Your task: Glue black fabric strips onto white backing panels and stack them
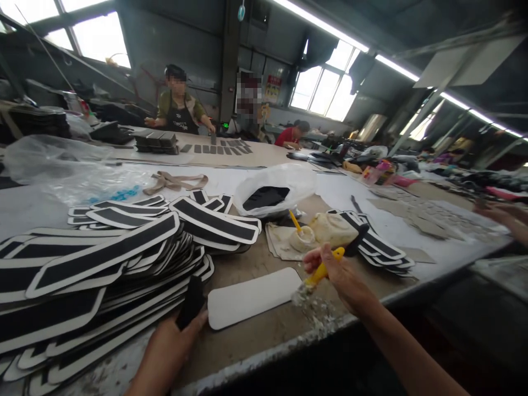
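Observation:
My right hand [334, 272] is closed round the yellow handle of a brush [324, 267], its glue-crusted bristles at the right end of a white rounded strip [253, 297] lying flat on the brown board. My left hand [177, 335], left of that strip, grips a black piece [192, 302] between thumb and fingers. Beside it rises a large pile of black strips with white borders [107, 253]. Behind my right hand stand a small glue pot [302, 237] with a yellow stick in it and a cream-coloured container [333, 228].
A plastic bag with black contents [268, 192] sits beyond the strips. More bordered strips [379, 247] lie at the right. The table edge [289, 344] runs close in front. Two people work across the table; another person's hand [507, 214] shows at the far right.

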Motion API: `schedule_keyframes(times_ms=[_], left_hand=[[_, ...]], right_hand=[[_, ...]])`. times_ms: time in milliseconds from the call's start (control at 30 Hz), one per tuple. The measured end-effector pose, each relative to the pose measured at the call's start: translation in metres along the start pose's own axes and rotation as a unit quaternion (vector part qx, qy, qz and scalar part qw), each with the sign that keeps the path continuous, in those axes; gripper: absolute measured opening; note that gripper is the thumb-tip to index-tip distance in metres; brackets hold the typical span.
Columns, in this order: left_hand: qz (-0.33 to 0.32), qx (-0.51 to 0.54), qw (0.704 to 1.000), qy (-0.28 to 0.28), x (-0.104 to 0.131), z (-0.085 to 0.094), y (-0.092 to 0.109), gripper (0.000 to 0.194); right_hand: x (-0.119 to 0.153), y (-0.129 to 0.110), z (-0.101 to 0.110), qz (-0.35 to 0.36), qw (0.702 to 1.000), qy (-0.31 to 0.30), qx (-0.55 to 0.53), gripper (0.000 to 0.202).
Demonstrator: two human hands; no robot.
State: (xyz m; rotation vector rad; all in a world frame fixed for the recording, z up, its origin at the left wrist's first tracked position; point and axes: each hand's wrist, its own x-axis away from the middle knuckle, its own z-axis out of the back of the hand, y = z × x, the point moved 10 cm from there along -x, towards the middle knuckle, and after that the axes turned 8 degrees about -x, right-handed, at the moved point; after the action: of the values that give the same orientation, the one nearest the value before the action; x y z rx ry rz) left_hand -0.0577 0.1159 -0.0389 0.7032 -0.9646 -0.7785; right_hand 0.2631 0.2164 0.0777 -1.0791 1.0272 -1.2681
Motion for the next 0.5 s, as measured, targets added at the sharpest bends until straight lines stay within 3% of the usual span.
schedule_keyframes(times_ms=[167, 267, 333, 500], left_hand=[[0.005, -0.016, 1.000, 0.006, -0.017, -0.025, 0.003, 0.030], [0.014, 0.010, 1.000, -0.004, -0.011, -0.035, -0.004, 0.033], [0.017, 0.020, 1.000, -0.005, 0.000, -0.036, -0.009, 0.039], [0.030, 0.045, 0.998, -0.022, 0.020, -0.031, -0.027, 0.055]], right_hand=[[0.010, 0.016, -0.013, -0.024, 0.999, -0.034, -0.009, 0.061], [0.010, 0.022, -0.012, -0.035, 0.997, -0.043, -0.056, 0.059], [0.004, 0.017, 0.004, -0.025, 0.996, -0.027, -0.077, 0.052], [-0.024, -0.014, 0.080, 0.062, 0.994, 0.096, 0.003, 0.036]])
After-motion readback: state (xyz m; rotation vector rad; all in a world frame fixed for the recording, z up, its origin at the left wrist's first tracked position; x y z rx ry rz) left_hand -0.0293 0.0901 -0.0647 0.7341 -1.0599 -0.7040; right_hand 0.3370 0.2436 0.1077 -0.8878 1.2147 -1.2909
